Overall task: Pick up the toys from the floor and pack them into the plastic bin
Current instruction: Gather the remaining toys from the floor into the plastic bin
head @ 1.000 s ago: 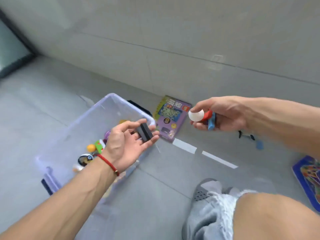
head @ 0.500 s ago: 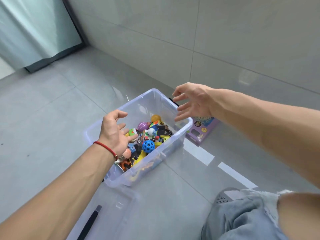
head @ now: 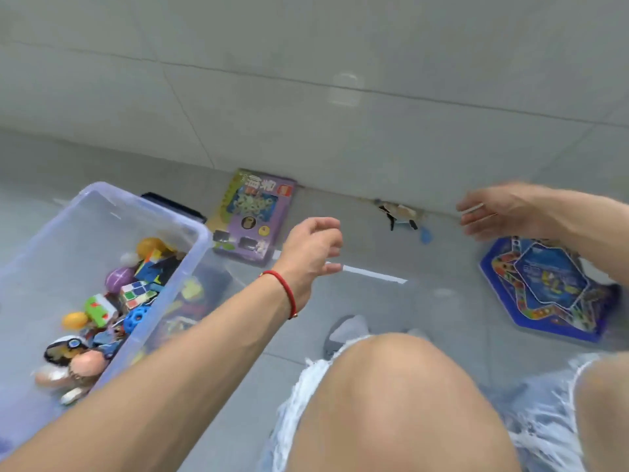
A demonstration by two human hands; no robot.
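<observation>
The clear plastic bin (head: 195, 229) stands on the floor at the left, holding several small colourful toys. My left hand (head: 311, 252) hovers to the right of the bin, fingers loosely curled, holding nothing. My right hand (head: 500, 211) is blurred, stretched out above the floor at the right with straight fingers, empty. A purple game box (head: 253, 216) lies by the wall. A small dark toy figure (head: 400, 214) with a blue piece (head: 425, 235) lies at the wall's foot. A blue hexagonal game board (head: 548, 287) lies under my right forearm.
Grey tiled floor meets a grey tiled wall just behind the toys. A dark bin lid (head: 173, 206) sits behind the bin. White tape strips (head: 372, 274) mark the floor. My bare knees (head: 401, 386) and a grey shoe (head: 343, 332) fill the lower right.
Both hands dropped their toys into the bin and drew away to the right, empty. The view swung right, bringing the toy figure and hexagonal board into sight.
</observation>
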